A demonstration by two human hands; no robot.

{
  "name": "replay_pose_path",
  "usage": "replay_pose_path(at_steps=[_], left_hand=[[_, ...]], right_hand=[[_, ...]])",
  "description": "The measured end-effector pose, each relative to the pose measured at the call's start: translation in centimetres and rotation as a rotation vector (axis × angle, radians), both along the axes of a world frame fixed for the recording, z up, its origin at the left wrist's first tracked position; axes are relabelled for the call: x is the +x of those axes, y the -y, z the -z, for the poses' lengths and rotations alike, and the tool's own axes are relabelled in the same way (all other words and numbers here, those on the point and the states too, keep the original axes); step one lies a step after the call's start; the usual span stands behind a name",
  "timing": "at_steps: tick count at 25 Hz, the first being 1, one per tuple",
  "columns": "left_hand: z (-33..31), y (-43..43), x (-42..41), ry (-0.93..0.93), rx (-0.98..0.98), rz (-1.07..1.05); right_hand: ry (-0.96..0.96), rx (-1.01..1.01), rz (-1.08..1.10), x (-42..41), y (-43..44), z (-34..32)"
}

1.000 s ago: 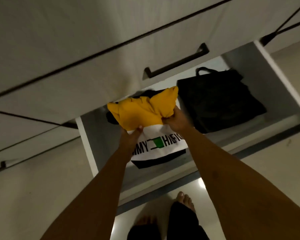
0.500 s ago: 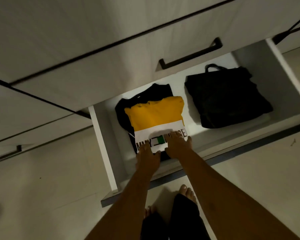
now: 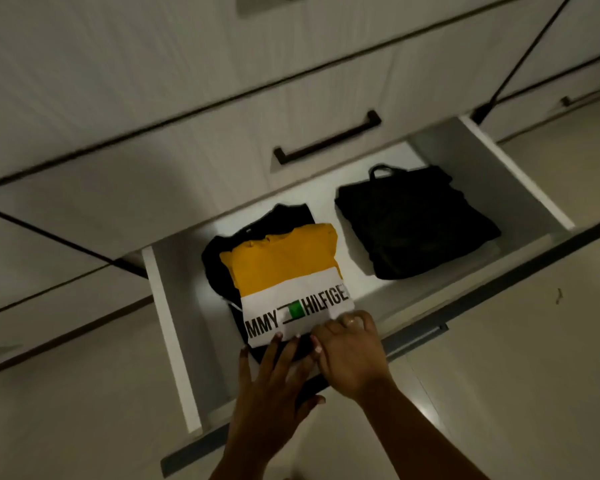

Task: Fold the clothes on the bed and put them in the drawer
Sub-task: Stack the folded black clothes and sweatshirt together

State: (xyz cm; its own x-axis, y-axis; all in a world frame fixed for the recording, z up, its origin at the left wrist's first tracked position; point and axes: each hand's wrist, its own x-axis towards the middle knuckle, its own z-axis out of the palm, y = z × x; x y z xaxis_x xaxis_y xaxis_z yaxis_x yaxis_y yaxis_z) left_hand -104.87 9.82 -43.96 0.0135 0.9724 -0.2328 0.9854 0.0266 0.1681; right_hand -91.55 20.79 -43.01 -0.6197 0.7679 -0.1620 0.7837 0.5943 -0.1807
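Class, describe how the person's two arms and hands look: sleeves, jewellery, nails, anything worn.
No sleeve, watch or bracelet shows on either arm. The right hand wears a ring on one finger. The left hand shows no ring. The nails look pale, perhaps polished; the dim light makes that uncertain.

we read the folded shirt point(image 3: 288, 278) as soft matt cloth with flat printed lettering. black garment point(image 3: 219, 268) under it: matt cloth too. black bag point(image 3: 416, 223): matt fabric. drawer point(image 3: 168, 323): smooth white panels, laminate look. handle point(image 3: 326, 138): dark, matt, metal-like. floor point(image 3: 426, 417): glossy.
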Motion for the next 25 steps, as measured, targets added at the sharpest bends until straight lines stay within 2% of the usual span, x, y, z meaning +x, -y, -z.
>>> replay_pose_path(at_steps=[10, 12, 14, 16, 18, 19, 21, 22, 23, 25], left_hand=[[1.9, 0.0, -1.3, -0.135, 0.404, 0.097], [2.2, -1.6, -2.4, -0.194, 0.421, 0.148], [1.5, -3.7, -4.2, -0.243, 0.340, 0.179], [0.5, -5.9, -5.6, -0.261, 0.274, 0.137], [-1.3, -6.0, -5.8, -0.208, 0.283, -0.015], [-2.5, -5.2, -5.5, -0.186, 0.218, -0.068], [-5.2, -3.3, -5.0, -0.160, -0.075, -0.195], [-6.0, -2.4, -5.2, -0.133, -0.144, -0.282], [-6.6, -1.7, -5.7, -0.079, -0.185, -0.368], [-7.5, -1.6, -7.0, 0.062, -0.278, -0.558]], right_hand=[[-0.071, 0.077, -0.068, -0.5, -0.8, 0.5], [-0.021, 0.040, -0.103, -1.6, -2.5, 1.0], [0.025, 0.017, -0.074, -4.2, -4.6, 0.7], [0.035, 0.044, 0.044, -6.5, -6.0, 0.4], [-0.071, 0.073, 0.358, -8.5, -5.8, -0.5], [-0.135, 0.011, 0.559, -8.9, -4.8, -1.1], [-0.208, -0.309, 0.877, -8.5, -2.8, -2.3], [-0.152, -0.534, 0.901, -8.3, -2.2, -3.0], [-0.050, -0.730, 0.832, -8.2, -1.9, -3.8], [0.108, -0.851, 0.634, -8.2, -2.6, -5.5]])
